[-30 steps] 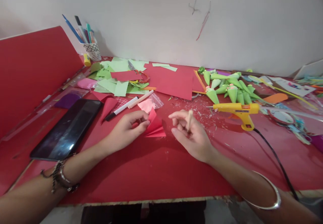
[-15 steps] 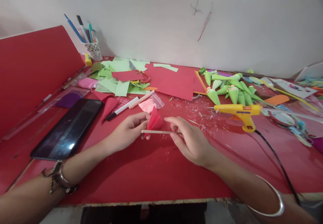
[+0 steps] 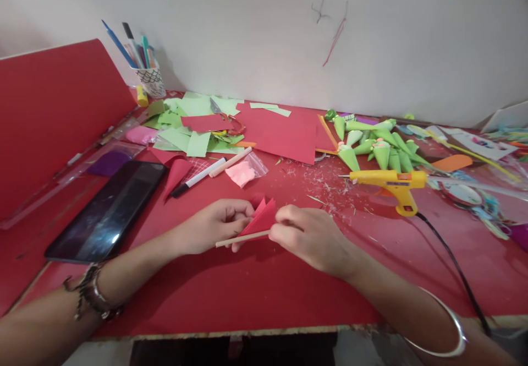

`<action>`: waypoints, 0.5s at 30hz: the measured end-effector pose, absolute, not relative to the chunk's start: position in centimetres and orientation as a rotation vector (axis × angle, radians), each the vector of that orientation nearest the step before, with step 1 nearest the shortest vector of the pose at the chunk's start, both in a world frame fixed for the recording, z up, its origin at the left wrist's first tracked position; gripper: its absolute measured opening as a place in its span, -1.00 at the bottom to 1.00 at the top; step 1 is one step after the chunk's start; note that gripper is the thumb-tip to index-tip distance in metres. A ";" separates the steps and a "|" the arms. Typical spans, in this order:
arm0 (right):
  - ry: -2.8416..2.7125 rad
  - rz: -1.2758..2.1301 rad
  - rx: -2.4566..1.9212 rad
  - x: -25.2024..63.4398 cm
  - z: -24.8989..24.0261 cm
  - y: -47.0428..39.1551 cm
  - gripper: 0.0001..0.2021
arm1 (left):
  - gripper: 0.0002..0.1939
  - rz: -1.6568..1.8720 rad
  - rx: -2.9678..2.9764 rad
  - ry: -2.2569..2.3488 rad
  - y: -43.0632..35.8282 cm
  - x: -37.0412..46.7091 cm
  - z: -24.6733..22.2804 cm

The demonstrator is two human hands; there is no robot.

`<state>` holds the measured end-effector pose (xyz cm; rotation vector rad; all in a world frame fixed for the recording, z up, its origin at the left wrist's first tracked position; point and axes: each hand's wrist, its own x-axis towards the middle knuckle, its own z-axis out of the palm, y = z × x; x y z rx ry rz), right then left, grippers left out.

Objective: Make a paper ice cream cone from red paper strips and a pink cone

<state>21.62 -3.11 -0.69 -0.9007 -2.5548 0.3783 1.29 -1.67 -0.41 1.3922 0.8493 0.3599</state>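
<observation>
A folded piece of red paper [image 3: 260, 217] is pinched between the fingers of my left hand [image 3: 216, 224]. My right hand [image 3: 311, 238] is closed round one end of a thin wooden stick [image 3: 243, 239], which lies along the lower edge of the red paper. Its fingertips also meet the paper's right side; whether they grip it I cannot tell. Beyond my hands lie a small bag of pink material [image 3: 240, 174], a white marker with a black cap [image 3: 202, 176] and a pale pink stick-like pen [image 3: 230, 162]. A rolled red paper cone [image 3: 177, 176] is left of them.
A yellow glue gun [image 3: 390, 181] with a black cord lies at right, near several green paper cones [image 3: 381, 154]. On the left are a phone [image 3: 109, 212] and a pen cup [image 3: 150, 81]. Scissors [image 3: 235, 125] rest among green scraps [image 3: 171, 135] at the back.
Both hands have moved slightly down and closer together. The stick has shifted left and tilted, its left end lower. My right fingers have curled in against the red paper.
</observation>
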 end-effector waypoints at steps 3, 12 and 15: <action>-2.410 0.661 -1.172 21.2 0.1 -3.5 -0.83 | -0.87 0.327 1.351 0.796 -1.7 1.1 -0.4; -2.452 0.705 -1.024 21.1 0.5 -3.3 -0.80 | -0.73 0.330 1.329 0.596 -2.1 1.2 0.0; -2.411 0.725 -1.122 21.1 0.3 -3.3 -0.76 | -0.67 0.382 1.336 0.624 -2.1 1.2 0.0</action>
